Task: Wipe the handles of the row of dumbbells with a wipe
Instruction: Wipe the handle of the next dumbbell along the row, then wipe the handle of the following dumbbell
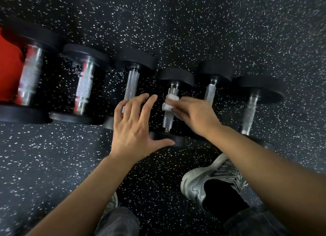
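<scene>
A grey sneaker [210, 179] is standing on the speckled floor [44, 156] nearest the camera. Beyond it, the left hand [134, 128] is hovering with fingers spread wide, holding nothing, while the right hand [192, 115] is pinching a white wipe [170, 102] against the fourth dumbbell's handle [168, 115] in the row of dumbbells [84, 87].

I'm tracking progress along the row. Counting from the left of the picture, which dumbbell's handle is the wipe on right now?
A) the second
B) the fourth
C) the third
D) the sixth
B: the right hand presses the white wipe against the handle of the fourth dumbbell, while the left hand hangs open beside it.
</scene>
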